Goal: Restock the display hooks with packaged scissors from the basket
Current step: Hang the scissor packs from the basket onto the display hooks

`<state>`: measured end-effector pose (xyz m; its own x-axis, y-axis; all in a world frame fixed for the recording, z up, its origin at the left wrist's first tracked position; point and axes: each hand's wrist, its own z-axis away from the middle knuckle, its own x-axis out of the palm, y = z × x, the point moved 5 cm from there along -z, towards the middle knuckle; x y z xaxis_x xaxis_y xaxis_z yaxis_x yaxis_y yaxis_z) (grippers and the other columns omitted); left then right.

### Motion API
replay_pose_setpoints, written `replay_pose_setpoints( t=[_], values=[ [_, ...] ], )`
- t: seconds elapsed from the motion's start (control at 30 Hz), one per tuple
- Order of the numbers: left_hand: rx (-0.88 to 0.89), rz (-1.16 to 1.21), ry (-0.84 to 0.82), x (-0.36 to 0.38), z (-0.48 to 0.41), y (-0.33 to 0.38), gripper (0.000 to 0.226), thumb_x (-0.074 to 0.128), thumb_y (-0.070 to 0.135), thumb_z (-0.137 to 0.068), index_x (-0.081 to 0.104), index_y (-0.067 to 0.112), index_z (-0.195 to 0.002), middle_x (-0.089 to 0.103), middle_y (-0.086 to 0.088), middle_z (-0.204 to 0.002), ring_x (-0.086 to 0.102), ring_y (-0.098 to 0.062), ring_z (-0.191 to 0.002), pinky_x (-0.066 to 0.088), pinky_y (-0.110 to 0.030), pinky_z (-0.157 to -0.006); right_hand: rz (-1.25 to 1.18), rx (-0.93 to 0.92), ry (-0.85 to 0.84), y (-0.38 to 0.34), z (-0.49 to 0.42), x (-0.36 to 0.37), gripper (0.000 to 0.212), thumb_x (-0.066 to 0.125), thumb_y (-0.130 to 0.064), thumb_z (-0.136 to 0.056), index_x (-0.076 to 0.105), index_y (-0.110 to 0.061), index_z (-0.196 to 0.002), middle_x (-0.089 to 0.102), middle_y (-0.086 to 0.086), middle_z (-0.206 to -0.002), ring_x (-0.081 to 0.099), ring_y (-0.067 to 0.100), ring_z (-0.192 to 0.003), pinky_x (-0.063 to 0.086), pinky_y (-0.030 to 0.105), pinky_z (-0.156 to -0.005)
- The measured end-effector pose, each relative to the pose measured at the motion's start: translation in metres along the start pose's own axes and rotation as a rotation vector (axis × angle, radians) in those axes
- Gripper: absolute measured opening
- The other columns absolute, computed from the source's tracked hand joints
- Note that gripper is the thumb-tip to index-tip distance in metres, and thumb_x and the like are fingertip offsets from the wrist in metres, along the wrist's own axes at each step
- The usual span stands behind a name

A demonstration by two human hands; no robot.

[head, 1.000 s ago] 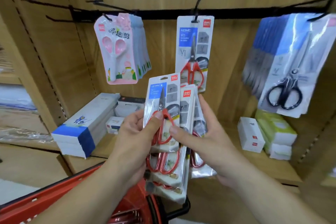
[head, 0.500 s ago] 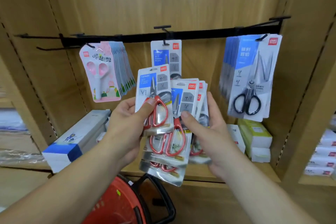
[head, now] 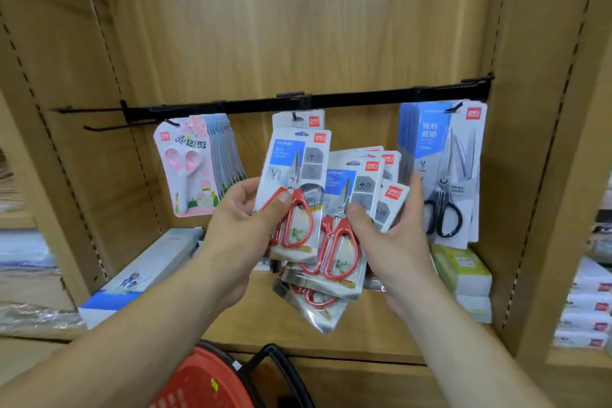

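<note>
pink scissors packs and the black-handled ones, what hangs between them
Head view: a hanging pack on the middle hook, mostly hidden behind the red-handled pack that the left hand holds up.

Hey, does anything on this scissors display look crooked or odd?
Nothing damaged. The red-handled packs in the right hand are splayed unevenly, the lowest tilted. The middle hook shows one pack, while the pink scissors and black-handled scissors beside it hang in thick rows.

left grip (head: 245, 225) raised, thumb pinching, right grip (head: 394, 235) raised, fingers clasping
</note>
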<state>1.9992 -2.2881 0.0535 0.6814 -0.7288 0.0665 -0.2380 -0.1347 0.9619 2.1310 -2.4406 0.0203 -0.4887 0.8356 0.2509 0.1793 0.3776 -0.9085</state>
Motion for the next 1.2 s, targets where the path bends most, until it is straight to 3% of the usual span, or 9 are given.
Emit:
replay_pose_setpoints(
  t=[0.1, 0.2, 0.37, 0.5, 0.73, 0.9, 1.0, 1.13, 1.2],
  values=[
    [0.092, -0.046, 0.007, -0.005, -0.009, 0.015, 0.03, 0.068, 0.024, -0.101, 0.059, 0.031, -0.128, 0.08, -0.001, -0.111, 0.079, -0.025, -0.097, 0.064, -0.044, -0.077, 0.023, -0.037, 0.002, 0.0, -0.012, 0.009, 0.1, 0.074, -0.014, -0.099, 0.007, -0.048, -0.165, 0.066, -0.02, -0.135, 0.068, -0.016, -0.098, 0.054, 0.007, -0.065],
    [0.145, -0.099, -0.032, -0.002, -0.02, 0.022, 0.027, 0.066, 0.024, -0.102, 0.063, 0.039, -0.125, 0.08, 0.003, -0.113, 0.079, -0.022, -0.1, 0.064, -0.049, -0.084, 0.055, -0.079, 0.004, 0.004, -0.016, 0.019, 0.081, 0.071, -0.015, -0.101, 0.025, -0.05, -0.157, 0.068, -0.024, -0.129, 0.068, -0.009, -0.109, 0.061, 0.021, -0.087],
    [0.163, -0.105, -0.047, -0.008, -0.034, 0.014, 0.045, 0.069, 0.031, -0.1, 0.054, 0.05, -0.137, 0.077, 0.01, -0.12, 0.078, -0.018, -0.102, 0.064, -0.049, -0.086, 0.093, -0.103, 0.029, 0.013, -0.025, 0.028, 0.077, 0.072, -0.019, -0.099, 0.027, -0.048, -0.155, 0.067, -0.02, -0.134, 0.066, -0.01, -0.109, 0.056, 0.022, -0.09],
    [0.147, -0.089, -0.05, -0.011, -0.041, 0.005, 0.057, 0.068, 0.032, -0.1, 0.04, 0.074, -0.125, 0.074, 0.025, -0.121, 0.076, -0.013, -0.106, 0.064, -0.045, -0.089, 0.112, -0.124, 0.041, 0.014, -0.032, 0.03, 0.07, 0.071, -0.017, -0.1, 0.033, -0.047, -0.151, 0.072, -0.024, -0.124, 0.069, -0.003, -0.112, 0.057, 0.039, -0.103],
    [0.159, -0.192, -0.02, -0.011, -0.054, -0.012, 0.073, 0.067, 0.035, -0.101, 0.026, 0.051, -0.16, 0.072, 0.032, -0.118, 0.075, -0.007, -0.107, 0.062, -0.044, -0.095, 0.214, -0.164, 0.042, 0.015, -0.036, 0.017, 0.072, 0.07, -0.014, -0.099, 0.032, -0.043, -0.154, 0.07, -0.021, -0.13, 0.067, 0.001, -0.119, 0.052, 0.045, -0.111],
    [0.23, -0.429, 0.069, -0.014, -0.075, -0.018, 0.062, 0.069, 0.05, -0.096, 0.031, 0.082, -0.133, 0.066, 0.035, -0.127, 0.07, -0.004, -0.115, 0.061, -0.043, -0.095, 0.212, -0.125, 0.019, 0.017, -0.027, -0.003, 0.071, 0.068, -0.014, -0.102, 0.032, -0.044, -0.154, 0.07, -0.02, -0.128, 0.069, 0.001, -0.116, 0.059, 0.038, -0.1],
    [0.242, -0.583, 0.116, -0.012, -0.084, -0.021, 0.073, 0.066, 0.053, -0.097, 0.022, 0.063, -0.154, 0.069, 0.026, -0.126, 0.071, -0.003, -0.106, 0.064, -0.04, -0.087, 0.218, -0.105, 0.004, 0.016, -0.022, -0.015, 0.07, 0.068, -0.017, -0.102, 0.032, -0.046, -0.153, 0.07, -0.023, -0.124, 0.07, -0.005, -0.108, 0.062, 0.025, -0.085],
    [0.233, -0.714, 0.087, -0.002, -0.085, -0.03, 0.079, 0.066, 0.03, -0.102, 0.018, 0.046, -0.163, 0.063, 0.018, -0.129, 0.066, -0.007, -0.107, 0.059, -0.032, -0.091, 0.196, -0.077, -0.047, 0.021, -0.017, -0.015, 0.07, 0.069, -0.014, -0.101, 0.034, -0.044, -0.153, 0.071, -0.022, -0.125, 0.07, 0.0, -0.114, 0.062, 0.039, -0.096],
    [0.23, -0.777, 0.111, -0.002, -0.083, -0.037, 0.067, 0.067, 0.027, -0.1, 0.034, 0.042, -0.157, 0.058, 0.009, -0.133, 0.062, -0.012, -0.111, 0.054, -0.035, -0.1, 0.188, -0.076, -0.076, 0.024, -0.015, -0.012, 0.07, 0.07, -0.014, -0.101, 0.034, -0.044, -0.153, 0.07, -0.021, -0.128, 0.07, 0.001, -0.116, 0.062, 0.038, -0.094]
  ],
)
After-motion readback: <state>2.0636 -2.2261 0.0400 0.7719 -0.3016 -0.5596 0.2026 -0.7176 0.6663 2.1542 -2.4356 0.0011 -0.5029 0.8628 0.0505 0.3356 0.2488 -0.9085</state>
